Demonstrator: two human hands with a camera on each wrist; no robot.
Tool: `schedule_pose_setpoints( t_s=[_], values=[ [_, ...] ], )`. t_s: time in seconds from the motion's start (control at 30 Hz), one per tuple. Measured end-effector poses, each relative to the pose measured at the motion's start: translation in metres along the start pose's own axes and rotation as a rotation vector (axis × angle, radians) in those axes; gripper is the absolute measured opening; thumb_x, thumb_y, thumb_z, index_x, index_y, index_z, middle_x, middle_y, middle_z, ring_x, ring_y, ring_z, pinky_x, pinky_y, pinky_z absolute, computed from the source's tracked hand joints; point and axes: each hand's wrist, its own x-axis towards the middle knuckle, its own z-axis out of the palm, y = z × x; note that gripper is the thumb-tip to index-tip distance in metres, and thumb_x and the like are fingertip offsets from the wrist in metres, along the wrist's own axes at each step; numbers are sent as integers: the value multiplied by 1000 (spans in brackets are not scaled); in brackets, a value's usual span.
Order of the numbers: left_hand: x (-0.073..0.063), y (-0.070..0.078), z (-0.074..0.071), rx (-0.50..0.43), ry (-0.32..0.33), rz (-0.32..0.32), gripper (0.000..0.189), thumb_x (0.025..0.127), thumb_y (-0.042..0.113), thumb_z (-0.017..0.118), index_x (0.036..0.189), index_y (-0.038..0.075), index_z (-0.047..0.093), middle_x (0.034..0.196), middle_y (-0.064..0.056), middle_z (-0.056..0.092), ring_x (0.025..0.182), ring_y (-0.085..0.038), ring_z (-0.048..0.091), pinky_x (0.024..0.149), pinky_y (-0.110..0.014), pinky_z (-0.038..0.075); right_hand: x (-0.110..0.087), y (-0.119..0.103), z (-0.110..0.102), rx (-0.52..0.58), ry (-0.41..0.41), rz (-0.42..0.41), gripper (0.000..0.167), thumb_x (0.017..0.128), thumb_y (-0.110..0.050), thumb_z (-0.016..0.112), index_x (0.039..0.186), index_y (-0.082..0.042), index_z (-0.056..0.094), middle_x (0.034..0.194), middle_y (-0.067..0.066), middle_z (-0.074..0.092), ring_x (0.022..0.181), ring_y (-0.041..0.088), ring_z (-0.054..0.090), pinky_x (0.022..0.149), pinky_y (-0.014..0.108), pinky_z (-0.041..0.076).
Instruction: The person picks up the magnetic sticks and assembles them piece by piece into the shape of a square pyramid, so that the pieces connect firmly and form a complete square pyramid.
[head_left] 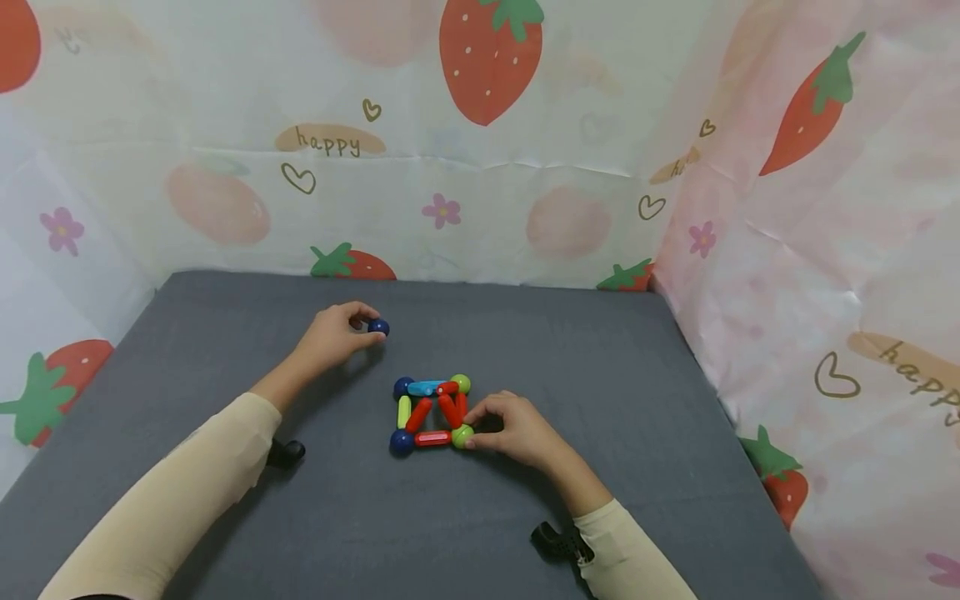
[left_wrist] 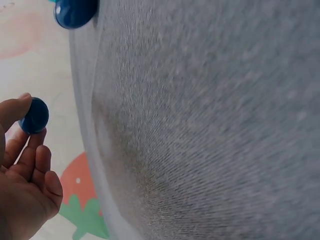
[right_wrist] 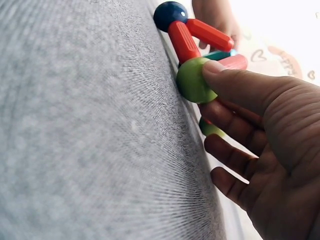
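A dark blue ball (head_left: 378,327) is pinched between the thumb and fingertips of my left hand (head_left: 335,335), raised behind and left of a small frame of colored rods and balls. In the left wrist view the same blue ball (left_wrist: 35,115) shows at the fingertips. My right hand (head_left: 517,429) pinches the green ball (head_left: 462,436) at the frame's near right corner. The frame has blue balls (head_left: 402,442) at its left corners and green ones at its right. A red rod (head_left: 433,438) forms the near side, a light blue rod (head_left: 426,388) the far side. Several red rods (right_wrist: 210,35) tilt upward from the corners.
Grey cloth (head_left: 360,525) covers the table. Behind and to the sides hang pale sheets (head_left: 480,200) printed with strawberries, hearts and flowers. Black wrist mounts (head_left: 555,542) stick out below both forearms.
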Motion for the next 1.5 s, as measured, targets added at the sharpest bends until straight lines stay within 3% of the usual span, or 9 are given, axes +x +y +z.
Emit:
schedule_pose_setpoints(
  t_s=[0.33,0.67,0.87,1.1,1.37,1.5],
  values=[
    [-21,17,1,-34,-23,54,43,93,43,75,127,18,67,119,-9,65,113,-30,56,84,-44,48,-1,1,1,15,-5,10,24,84,-29,87,106,-27,77,104,-14,71,98,10,57,88,35,49],
    [-42,48,3,-55,-56,123,41,91,41,78,125,20,69,115,-8,65,106,-32,56,73,-38,45,-1,2,1,11,2,1,24,84,-29,87,106,-26,77,103,-14,71,98,10,57,88,35,49],
    [-55,63,8,-72,-82,188,39,90,40,80,123,21,71,115,-10,64,102,-27,55,75,-38,46,0,2,0,6,3,-2,24,84,-30,87,106,-26,77,102,-14,71,97,10,57,87,35,49],
    [-60,71,17,-56,-122,259,36,91,40,79,121,21,72,112,-6,65,103,-21,55,84,-39,46,0,3,0,-8,-2,-2,24,84,-31,86,106,-27,77,102,-14,70,96,10,57,87,35,49],
    [-64,78,26,-66,-169,285,34,89,37,81,119,22,73,110,-6,64,105,-30,57,80,-38,47,0,1,0,-26,4,-12,24,85,-31,86,107,-26,77,102,-14,70,95,9,57,85,35,49],
    [-64,77,31,-67,-182,279,32,89,35,81,118,23,74,109,-3,63,105,-27,57,79,-37,48,1,1,1,-34,3,-15,24,85,-31,86,107,-26,77,102,-14,71,96,9,57,85,35,49]
  ],
)
